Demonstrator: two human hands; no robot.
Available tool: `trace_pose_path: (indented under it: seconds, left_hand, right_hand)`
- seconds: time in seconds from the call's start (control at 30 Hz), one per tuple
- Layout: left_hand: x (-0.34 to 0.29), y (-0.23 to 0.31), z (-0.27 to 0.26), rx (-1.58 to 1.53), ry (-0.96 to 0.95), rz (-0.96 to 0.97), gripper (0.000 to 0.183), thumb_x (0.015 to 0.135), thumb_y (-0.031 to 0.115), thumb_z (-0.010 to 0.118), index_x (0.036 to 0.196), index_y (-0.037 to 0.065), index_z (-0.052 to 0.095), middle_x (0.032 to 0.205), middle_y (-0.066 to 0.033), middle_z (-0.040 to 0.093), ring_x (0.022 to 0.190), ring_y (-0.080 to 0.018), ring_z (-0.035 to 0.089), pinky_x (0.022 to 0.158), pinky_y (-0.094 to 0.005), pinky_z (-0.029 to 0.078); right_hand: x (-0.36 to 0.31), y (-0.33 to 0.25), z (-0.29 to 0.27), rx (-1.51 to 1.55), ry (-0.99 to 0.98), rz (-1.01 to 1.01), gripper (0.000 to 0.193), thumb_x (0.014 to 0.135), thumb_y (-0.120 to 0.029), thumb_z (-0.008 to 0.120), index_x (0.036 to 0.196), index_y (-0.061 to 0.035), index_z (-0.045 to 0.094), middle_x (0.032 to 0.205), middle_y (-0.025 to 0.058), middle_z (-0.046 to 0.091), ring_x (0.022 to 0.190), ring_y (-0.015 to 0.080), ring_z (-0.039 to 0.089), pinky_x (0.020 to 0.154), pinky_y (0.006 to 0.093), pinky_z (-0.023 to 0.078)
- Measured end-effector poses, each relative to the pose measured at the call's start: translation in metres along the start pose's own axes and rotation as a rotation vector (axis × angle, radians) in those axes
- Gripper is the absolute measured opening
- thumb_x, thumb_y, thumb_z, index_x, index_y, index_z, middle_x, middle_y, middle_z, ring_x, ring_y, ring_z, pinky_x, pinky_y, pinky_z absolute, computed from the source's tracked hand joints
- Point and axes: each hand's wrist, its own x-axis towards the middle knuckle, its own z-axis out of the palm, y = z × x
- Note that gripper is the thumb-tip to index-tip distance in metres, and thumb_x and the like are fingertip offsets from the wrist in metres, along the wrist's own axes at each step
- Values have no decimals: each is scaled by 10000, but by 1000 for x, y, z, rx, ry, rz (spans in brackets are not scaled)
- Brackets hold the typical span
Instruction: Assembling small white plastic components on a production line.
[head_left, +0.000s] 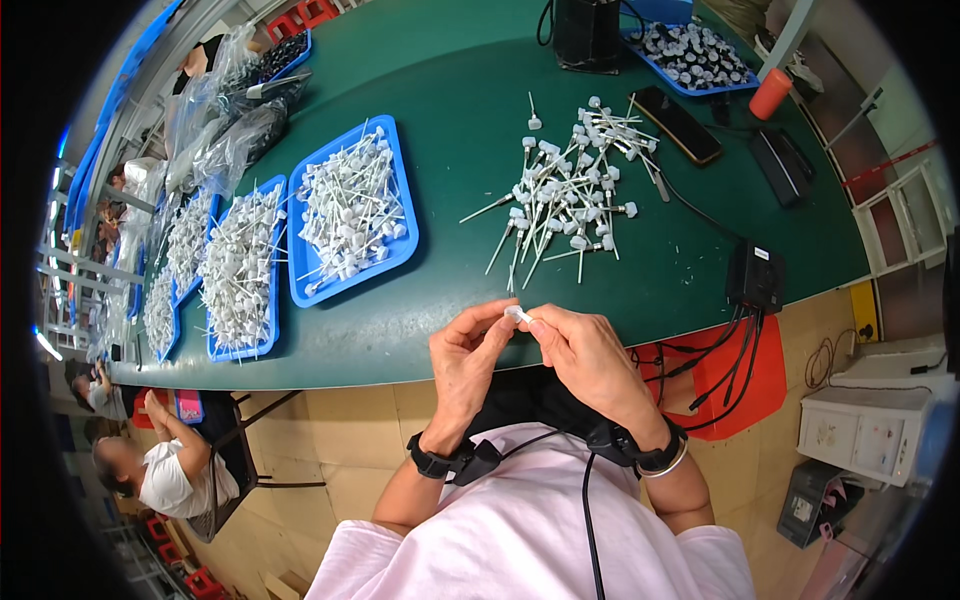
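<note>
At the front edge of the green table, my left hand [468, 362] and my right hand [592, 358] meet fingertip to fingertip. Between them is a small white pump head [517, 314], pinched by thumb and fingers from both sides. Its lower part is mostly covered by my right fingers. Just beyond my hands spreads a loose pile of white pump heads with thin tubes [575, 185], pointing in many directions. To the left, a blue tray [407, 245] is heaped with similar white pieces.
More filled blue trays [243, 355] and clear plastic bags [215, 130] line the left side. At the right are a phone [677, 125], an orange cylinder [770, 94] and a black cable box [755, 278]. A tray of black-and-white caps [695, 55] stands far right. Another person [185, 465] sits at left.
</note>
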Motion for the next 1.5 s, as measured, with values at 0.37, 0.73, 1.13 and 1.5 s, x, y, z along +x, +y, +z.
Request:
trace_pose_path:
  seconds: [0.37, 0.73, 1.13, 1.5]
  left_hand:
    - [-3, -2, 1, 130, 21, 136, 205, 919, 16, 646, 1116, -13, 692, 1018, -63, 693, 906, -100, 644, 818, -228, 510]
    - [-2, 2, 1, 11, -5, 8, 219, 908, 14, 662, 1123, -31, 669, 979, -88, 708, 896, -113, 655, 798, -226, 509]
    - [-1, 2, 2, -19, 17, 20, 207, 902, 3, 664, 1105, -26, 679, 955, -78, 717, 873, -97, 654, 770, -212, 503]
    - [2, -2, -4, 40, -23, 12, 186, 901, 0, 663, 1083, -32, 687, 967, -73, 714, 881, -106, 663, 758, -208, 516]
  right_hand:
    - [1, 6, 3, 101, -19, 23, 198, 995, -162, 529, 1018, -1, 643, 593, 70, 543, 498, 140, 515, 491, 312, 415]
    - [3, 4, -4, 203, -103, 117, 278, 1015, -207, 483, 941, 15, 633, 587, 68, 567, 518, 164, 544, 522, 339, 434]
    - [2, -3, -1, 109, -34, 102, 218, 994, -154, 511, 1003, 11, 654, 593, 65, 551, 542, 135, 540, 536, 312, 437]
    - [0, -17, 0, -420, 16, -118, 71, 909, -63, 563, 914, 3, 589, 811, 180, 633, 720, 370, 630, 623, 473, 486]
